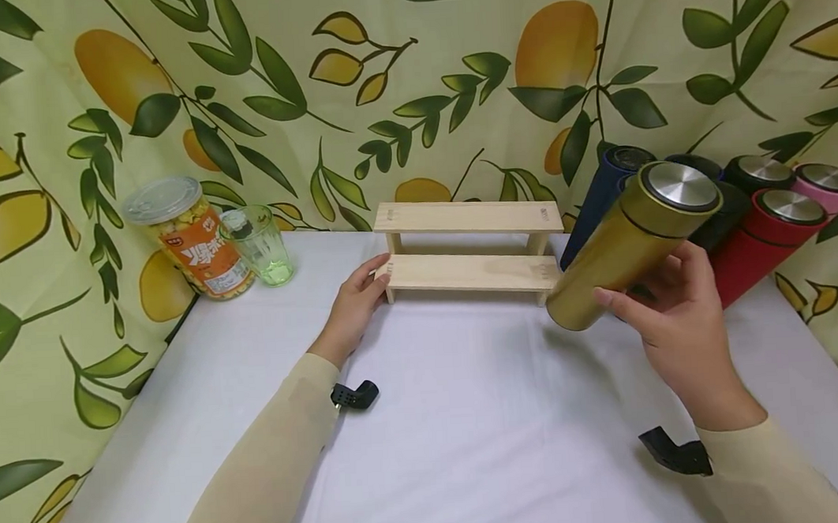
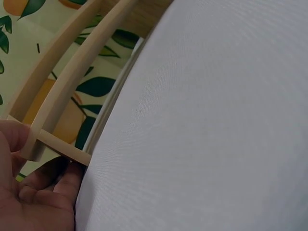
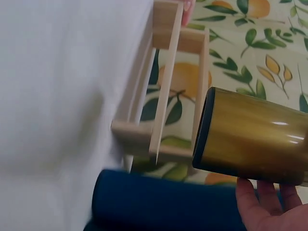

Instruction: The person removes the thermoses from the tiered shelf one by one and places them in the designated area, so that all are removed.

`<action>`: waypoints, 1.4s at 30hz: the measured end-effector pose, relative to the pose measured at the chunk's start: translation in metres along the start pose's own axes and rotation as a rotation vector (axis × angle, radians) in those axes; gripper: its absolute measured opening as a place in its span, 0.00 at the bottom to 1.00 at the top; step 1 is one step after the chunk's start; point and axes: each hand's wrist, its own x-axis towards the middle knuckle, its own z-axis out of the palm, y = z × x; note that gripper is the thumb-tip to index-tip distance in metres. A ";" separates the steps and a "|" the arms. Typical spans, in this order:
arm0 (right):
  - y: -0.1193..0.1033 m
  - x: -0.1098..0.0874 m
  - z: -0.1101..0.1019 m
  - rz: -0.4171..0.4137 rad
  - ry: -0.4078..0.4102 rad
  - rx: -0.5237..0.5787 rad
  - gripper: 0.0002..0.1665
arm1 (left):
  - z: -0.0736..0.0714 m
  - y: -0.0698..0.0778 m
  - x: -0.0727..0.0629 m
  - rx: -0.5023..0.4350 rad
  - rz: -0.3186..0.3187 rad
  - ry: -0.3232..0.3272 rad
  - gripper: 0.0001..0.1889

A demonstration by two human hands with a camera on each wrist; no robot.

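Observation:
A gold thermos bottle (image 1: pixel 624 243) with a silver-topped lid is in my right hand (image 1: pixel 686 334), tilted and raised off the table, its base near the right end of a two-step wooden rack (image 1: pixel 472 270). In the right wrist view, fingertips lie against the side of the gold bottle (image 3: pixel 255 137), and its dark base faces the rack (image 3: pixel 166 91). My left hand (image 1: pixel 353 304) grips the left end of the rack's lower step. The left wrist view shows the thumb of the left hand (image 2: pixel 33 192) on one side of the step and fingers on the other.
At the right stand several more thermos bottles, among them a blue one (image 1: pixel 590 213), a red one (image 1: pixel 766 243) and a pink one (image 1: pixel 831 185). A snack jar (image 1: pixel 197 241) and a green-tinted glass (image 1: pixel 265 250) stand at the back left. Leaf-patterned cloth (image 1: pixel 410 88) hangs behind the white tabletop (image 1: pixel 456 433).

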 end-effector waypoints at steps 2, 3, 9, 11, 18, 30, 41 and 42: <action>0.001 -0.004 -0.010 0.010 0.025 0.021 0.53 | 0.001 0.001 0.000 -0.006 0.005 -0.005 0.24; 0.001 -0.007 -0.015 0.017 0.038 0.045 0.53 | 0.001 0.001 0.000 -0.010 0.008 -0.006 0.24; 0.003 -0.017 -0.042 0.065 0.149 0.075 0.54 | 0.001 0.001 0.000 -0.008 -0.004 0.000 0.24; 0.003 -0.019 -0.050 0.097 0.201 0.025 0.55 | 0.002 0.001 0.000 0.004 -0.016 0.003 0.24; 0.001 -0.024 -0.072 0.244 0.355 -0.354 0.53 | 0.002 0.002 -0.001 -0.005 -0.004 0.002 0.24; 0.002 -0.015 -0.112 0.227 0.574 -0.354 0.37 | -0.002 0.002 -0.002 -0.005 -0.005 0.011 0.24; 0.031 -0.008 -0.143 0.532 0.642 -0.337 0.40 | -0.001 0.000 -0.001 -0.008 -0.001 0.005 0.24; 0.034 -0.008 -0.146 0.554 0.650 -0.335 0.40 | -0.001 0.000 -0.001 -0.012 0.001 0.002 0.24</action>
